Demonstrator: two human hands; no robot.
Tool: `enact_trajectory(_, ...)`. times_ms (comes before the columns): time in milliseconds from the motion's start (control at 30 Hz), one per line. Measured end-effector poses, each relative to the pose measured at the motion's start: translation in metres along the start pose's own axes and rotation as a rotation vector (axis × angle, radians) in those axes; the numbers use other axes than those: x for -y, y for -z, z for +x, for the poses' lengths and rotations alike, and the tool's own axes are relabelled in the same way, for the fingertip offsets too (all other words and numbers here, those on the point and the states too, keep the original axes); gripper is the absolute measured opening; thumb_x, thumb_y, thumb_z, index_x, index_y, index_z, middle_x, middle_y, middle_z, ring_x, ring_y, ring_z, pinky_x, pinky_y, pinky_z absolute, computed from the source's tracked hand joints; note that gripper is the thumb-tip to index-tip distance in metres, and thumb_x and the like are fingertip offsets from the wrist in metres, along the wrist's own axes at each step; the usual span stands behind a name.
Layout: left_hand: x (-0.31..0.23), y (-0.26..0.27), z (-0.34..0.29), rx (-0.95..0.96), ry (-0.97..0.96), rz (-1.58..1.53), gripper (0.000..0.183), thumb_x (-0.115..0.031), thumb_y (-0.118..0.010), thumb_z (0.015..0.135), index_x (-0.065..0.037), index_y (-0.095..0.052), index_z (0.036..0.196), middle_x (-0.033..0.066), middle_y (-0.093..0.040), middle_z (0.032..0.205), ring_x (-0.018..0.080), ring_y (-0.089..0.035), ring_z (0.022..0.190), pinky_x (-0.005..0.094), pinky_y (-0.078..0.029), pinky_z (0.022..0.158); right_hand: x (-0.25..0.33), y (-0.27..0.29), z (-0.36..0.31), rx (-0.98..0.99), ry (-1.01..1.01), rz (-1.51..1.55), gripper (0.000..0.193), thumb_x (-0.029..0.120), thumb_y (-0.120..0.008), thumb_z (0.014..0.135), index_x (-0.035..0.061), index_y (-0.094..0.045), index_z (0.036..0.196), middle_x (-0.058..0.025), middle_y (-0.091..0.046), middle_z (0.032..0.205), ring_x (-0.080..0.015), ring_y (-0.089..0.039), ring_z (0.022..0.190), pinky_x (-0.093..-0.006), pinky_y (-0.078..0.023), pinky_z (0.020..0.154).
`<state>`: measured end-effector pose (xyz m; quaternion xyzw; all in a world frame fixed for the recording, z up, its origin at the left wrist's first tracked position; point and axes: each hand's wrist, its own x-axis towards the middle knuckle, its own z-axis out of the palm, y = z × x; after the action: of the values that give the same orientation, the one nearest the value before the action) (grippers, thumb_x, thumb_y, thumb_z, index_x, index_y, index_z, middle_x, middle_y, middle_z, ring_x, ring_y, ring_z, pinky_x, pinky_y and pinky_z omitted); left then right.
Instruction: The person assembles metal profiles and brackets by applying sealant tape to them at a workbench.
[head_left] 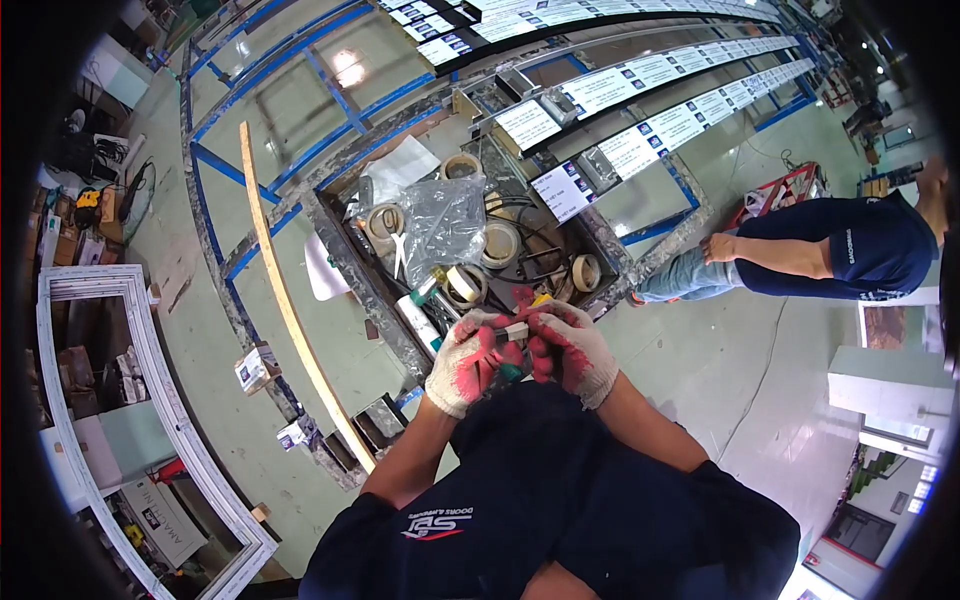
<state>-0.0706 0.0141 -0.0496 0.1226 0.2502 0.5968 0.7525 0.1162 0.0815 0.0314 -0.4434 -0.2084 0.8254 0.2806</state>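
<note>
My left hand [463,364], in a white glove with a red palm, is closed on a small pale grey piece [512,332] that has a dark edge. Close beside it, my right hand [573,350], gloved the same way, has its fingers curled in against the piece. What the right fingers grip is hidden. A bit of teal [511,371] shows under the hands, and a bit of yellow [541,299] at the right fingertips. Both hands are over the near edge of a tray [330,240] holding tape rolls [499,244], scissors [399,254], a clear plastic bag [446,215] and a white tube [418,322].
Long film-covered profiles [650,135] lie across a blue-edged metal frame [290,165] beyond the tray. A wooden strip [285,290] leans at the left, near a white window frame [170,390]. Another person [830,250] stands at the right, beside a red cart [780,190].
</note>
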Motion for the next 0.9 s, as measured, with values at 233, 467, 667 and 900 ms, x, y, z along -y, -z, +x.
enact_trajectory(233,-0.014,-0.024,-0.002,0.174,0.050,-0.281,0.032,-0.028,-0.060,0.110,-0.003,-0.058,0.130,0.0297,-0.070,0.119,0.0440,-0.073,0.102,0.0560,-0.061,0.084,-0.004,-0.014,0.002,0.019,0.053,0.025,0.020,0.017,-0.062,0.107,0.0022,-0.067,0.120,-0.0080,-0.066,0.077,-0.0157,-0.061,0.053,-0.0305,-0.053,0.046)
enact_trajectory(467,-0.023,-0.002,0.005,-0.103,0.056,0.223,0.040,-0.025,-0.063,0.108,0.003,-0.056,0.136,0.0252,-0.072,0.119,0.0396,-0.074,0.106,0.0521,-0.061,0.092,0.017,-0.003,0.016,0.041,0.205,-0.299,0.021,0.013,-0.062,0.105,-0.0031,-0.067,0.117,-0.0098,-0.070,0.090,-0.0144,-0.068,0.069,-0.0298,-0.058,0.054)
enact_trajectory(667,-0.011,-0.002,-0.003,0.080,-0.009,-0.038,0.061,-0.031,-0.071,0.102,0.005,-0.046,0.145,0.0295,-0.065,0.135,0.0450,-0.070,0.115,0.0582,-0.058,0.100,0.007,0.000,0.020,0.145,0.217,-0.202,0.022,0.017,-0.064,0.104,0.0000,-0.067,0.117,-0.0097,-0.071,0.089,-0.0150,-0.067,0.066,-0.0315,-0.058,0.055)
enact_trajectory(900,-0.019,0.002,-0.007,-0.104,-0.087,0.392,0.053,-0.027,-0.076,0.100,0.011,-0.062,0.133,0.0165,-0.074,0.120,0.0252,-0.072,0.107,0.0385,-0.056,0.098,0.026,0.017,0.018,0.207,0.161,-0.476,0.023,0.014,-0.069,0.102,-0.0028,-0.070,0.119,-0.0097,-0.076,0.092,-0.0164,-0.075,0.077,-0.0320,-0.063,0.066)
